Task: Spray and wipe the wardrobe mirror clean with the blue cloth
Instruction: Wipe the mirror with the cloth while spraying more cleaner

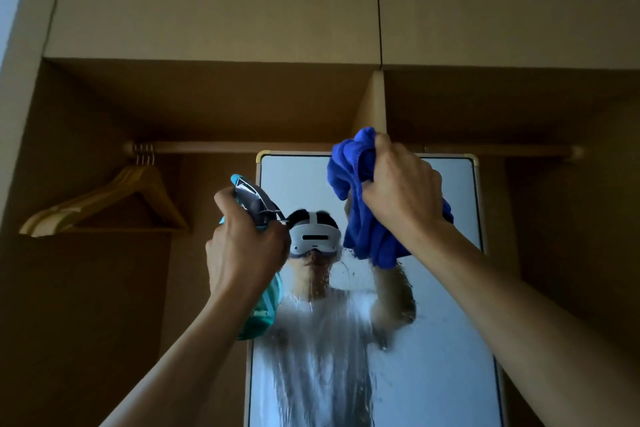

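Note:
The tall wardrobe mirror (pixel 443 340) stands upright in the middle, framed in light wood, with wet streaks running down its lower half. My left hand (pixel 242 253) grips a teal spray bottle (pixel 263 315) by its neck, nozzle raised toward the glass at the mirror's left edge. My right hand (pixel 398 191) holds the bunched blue cloth (pixel 356 184) up against the mirror's top right area. The cloth hangs down below my fist. A person's reflection with a white headset shows in the glass.
A wooden clothes rail (pixel 294 147) runs across behind the mirror's top. Several wooden hangers (pixel 104 201) hang at its left end. Closed cupboard doors (pixel 221 0) sit overhead, and a vertical divider (pixel 375 104) splits the wardrobe.

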Tool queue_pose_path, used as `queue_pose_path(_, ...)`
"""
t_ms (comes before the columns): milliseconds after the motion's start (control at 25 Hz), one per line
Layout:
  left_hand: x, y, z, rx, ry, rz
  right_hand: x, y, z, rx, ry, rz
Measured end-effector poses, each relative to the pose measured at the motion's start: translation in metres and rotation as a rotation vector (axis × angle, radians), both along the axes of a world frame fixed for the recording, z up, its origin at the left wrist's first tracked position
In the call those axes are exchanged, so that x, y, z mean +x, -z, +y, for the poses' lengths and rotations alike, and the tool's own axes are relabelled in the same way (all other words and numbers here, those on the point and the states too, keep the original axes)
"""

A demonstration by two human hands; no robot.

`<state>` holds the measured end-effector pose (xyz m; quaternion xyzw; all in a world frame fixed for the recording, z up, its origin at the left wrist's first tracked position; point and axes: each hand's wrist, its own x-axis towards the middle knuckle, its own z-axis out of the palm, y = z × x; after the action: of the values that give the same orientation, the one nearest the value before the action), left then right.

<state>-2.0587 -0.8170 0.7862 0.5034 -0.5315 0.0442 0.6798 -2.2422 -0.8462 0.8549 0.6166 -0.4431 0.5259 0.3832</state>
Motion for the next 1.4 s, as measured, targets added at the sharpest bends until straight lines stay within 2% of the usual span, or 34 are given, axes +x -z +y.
queue_pose_path(80, -0.03, 0.004, 0.001, 0.036, 0.013, -0.023, -0.056, 0.008, 0.003, 0.019, 0.075, -0.072)
queue_pose_path(160, -0.028, 0.003, 0.002, 0.022, -0.022, -0.039, -0.078, 0.007, -0.003, 0.008, 0.092, -0.12)
queue_pose_path(600, -0.028, 0.005, 0.005, 0.035, -0.06, -0.026, -0.15, 0.017, -0.009, 0.013, 0.16, -0.253)
queue_pose_path(960, -0.017, 0.008, 0.013, 0.079, 0.034, 0.011, -0.097, 0.032, -0.008, -0.007, 0.17, -0.148)
queue_pose_path(1400, 0.003, 0.016, 0.012, 0.12, 0.205, 0.102, 0.047, 0.047, 0.009, 0.034, 0.068, 0.206)
